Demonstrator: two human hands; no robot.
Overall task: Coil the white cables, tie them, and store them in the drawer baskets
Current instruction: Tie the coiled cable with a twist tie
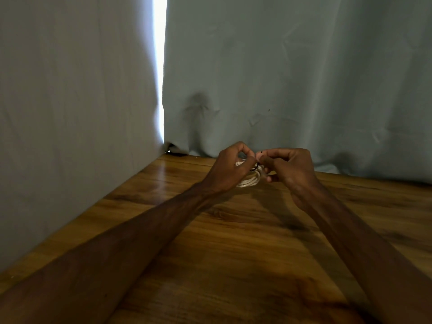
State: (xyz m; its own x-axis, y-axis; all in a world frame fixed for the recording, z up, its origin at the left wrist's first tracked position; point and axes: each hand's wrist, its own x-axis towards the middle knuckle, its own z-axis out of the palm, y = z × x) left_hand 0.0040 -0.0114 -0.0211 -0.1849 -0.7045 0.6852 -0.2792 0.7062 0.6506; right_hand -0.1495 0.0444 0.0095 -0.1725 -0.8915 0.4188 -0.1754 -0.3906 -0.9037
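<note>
Nearest us on the wooden counter [233,242], we count two bare forearms reaching forward. Our left hand [230,168] and right hand [289,170] meet above its far edge, each pinched on one thin black tie [255,168] around one white cable coil [249,181], mostly hidden behind our fingers. Beyond hang two pale curtains [280,78] with one bright gap [160,66].

A single head-worn wide-angle view looks forward and down along both forearms, which run from the lower corners toward the left hand [230,167] and right hand [291,169], meeting near mid-frame. Beneath them lies the wooden table [233,253]; beyond them, close behind, hang grey curtains [280,66], filling the upper half
</note>
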